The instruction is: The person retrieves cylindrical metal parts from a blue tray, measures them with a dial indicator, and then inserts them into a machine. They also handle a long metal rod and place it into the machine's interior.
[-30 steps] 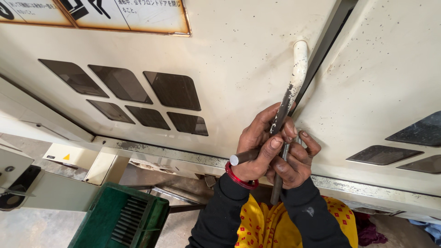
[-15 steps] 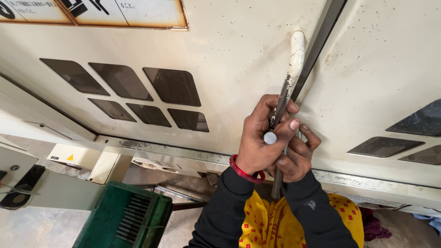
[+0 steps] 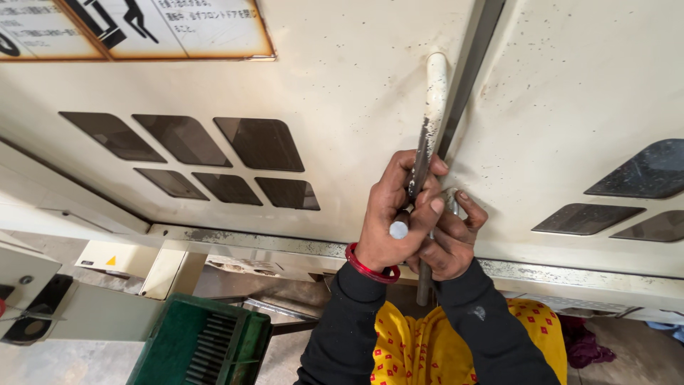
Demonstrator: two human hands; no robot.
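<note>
Both my hands are bunched around a worn, cream-painted vertical door handle bar on a cream machine door panel. My left hand grips a slim metal tool with a round silvery end, pressed against the bar. My right hand wraps the lower part of the bar and touches a small metal fitting beside it. A red bangle sits on my left wrist. The bar's lower end sticks out below my hands.
Dark diamond-shaped vent windows mark the left panel, more on the right panel. A dark gap runs between the two panels. A green slotted crate stands on the floor below left. A label plate sits top left.
My left hand has turned and risen slightly, bringing the tool's round end from pointing left to facing the camera against the bar. The view has drawn closer to the panels.
</note>
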